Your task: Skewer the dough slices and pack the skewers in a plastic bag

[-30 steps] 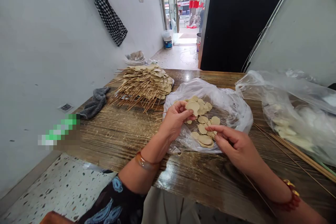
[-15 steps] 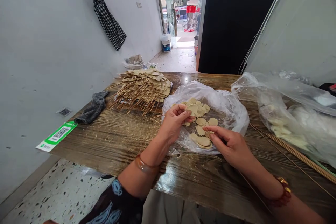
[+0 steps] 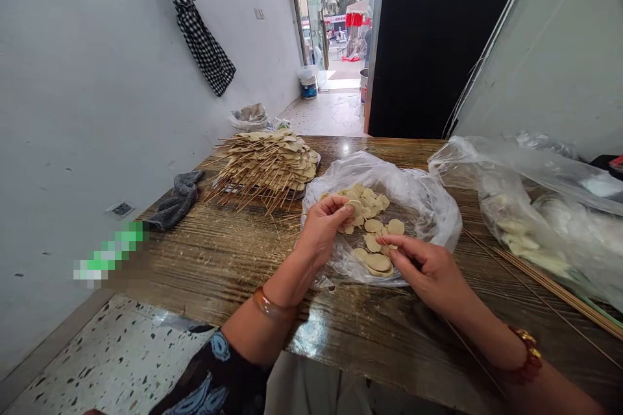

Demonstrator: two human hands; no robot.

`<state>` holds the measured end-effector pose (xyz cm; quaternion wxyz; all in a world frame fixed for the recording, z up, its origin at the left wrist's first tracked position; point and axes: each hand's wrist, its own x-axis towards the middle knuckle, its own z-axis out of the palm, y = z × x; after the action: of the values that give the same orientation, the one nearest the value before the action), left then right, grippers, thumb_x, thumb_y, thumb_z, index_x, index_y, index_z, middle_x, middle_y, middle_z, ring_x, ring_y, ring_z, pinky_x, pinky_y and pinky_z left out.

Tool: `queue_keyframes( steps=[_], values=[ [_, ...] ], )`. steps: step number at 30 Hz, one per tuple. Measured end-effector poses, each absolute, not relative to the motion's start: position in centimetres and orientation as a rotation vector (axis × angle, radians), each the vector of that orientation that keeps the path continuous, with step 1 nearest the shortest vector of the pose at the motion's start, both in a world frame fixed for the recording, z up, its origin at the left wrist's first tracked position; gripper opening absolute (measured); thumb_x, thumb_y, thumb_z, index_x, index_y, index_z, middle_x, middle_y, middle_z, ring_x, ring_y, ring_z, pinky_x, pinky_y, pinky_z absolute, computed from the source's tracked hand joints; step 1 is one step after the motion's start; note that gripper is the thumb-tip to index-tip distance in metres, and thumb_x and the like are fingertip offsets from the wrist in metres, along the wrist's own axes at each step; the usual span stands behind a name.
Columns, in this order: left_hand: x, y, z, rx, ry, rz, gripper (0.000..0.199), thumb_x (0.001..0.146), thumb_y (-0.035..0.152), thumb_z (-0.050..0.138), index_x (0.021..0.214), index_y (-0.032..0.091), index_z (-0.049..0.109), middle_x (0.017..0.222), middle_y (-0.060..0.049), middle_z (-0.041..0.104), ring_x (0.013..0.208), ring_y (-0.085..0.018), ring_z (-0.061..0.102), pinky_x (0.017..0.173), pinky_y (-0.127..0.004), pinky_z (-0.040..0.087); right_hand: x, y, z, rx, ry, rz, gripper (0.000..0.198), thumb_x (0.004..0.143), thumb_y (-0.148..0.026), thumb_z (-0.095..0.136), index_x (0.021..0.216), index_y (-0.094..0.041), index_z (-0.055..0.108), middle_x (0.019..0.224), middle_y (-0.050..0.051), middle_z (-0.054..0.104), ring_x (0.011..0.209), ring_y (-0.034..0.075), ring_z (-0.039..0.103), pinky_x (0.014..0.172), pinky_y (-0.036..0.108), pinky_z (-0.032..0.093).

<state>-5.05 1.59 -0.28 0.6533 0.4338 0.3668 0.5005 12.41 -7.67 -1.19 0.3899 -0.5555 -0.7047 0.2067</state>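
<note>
On a dark brown wooden table [image 3: 233, 259], an open clear plastic bag [image 3: 428, 207] lies near the middle with pale round flat slices [image 3: 377, 243] loose inside it. The left hand [image 3: 325, 228] rests on the left rim of the bag, its thumb and fingers closed on one pale slice [image 3: 354, 207] at the edge of the loose heap. The right hand [image 3: 428, 270] sits at the near right of the bag, fingers pinched together on a thin bamboo skewer [image 3: 384, 243] whose tip reaches in among the slices; beneath its fingertips lie a few larger slices stacked flat. At the far left of the table is a tall pile of finished skewers threaded with slices [image 3: 267, 162], and just left of that a crumpled grey cloth [image 3: 178, 201]. To the right, a second large clear plastic bag [image 3: 535, 207] holds more pale pieces, with loose bamboo sticks [image 3: 559, 292] lying beside it along the near right of the table.
</note>
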Motion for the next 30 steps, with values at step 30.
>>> queue_keyframes(
  steps=[30],
  values=[
    [-4.7,1.1,-0.3,1.392,0.927,1.237,0.016,0.067,0.024,0.075,0.072,0.014,0.063,0.058,0.004,0.054,0.054,-0.005,0.046,0.05,-0.016,0.035,12.6,-7.2,-2.4,-1.444,-1.786,0.512,0.031,0.087,-0.022,0.049,0.105,-0.016,0.073,0.073,0.003,0.073,0.056,0.014,0.062,0.056,0.024,0.048]
  ],
)
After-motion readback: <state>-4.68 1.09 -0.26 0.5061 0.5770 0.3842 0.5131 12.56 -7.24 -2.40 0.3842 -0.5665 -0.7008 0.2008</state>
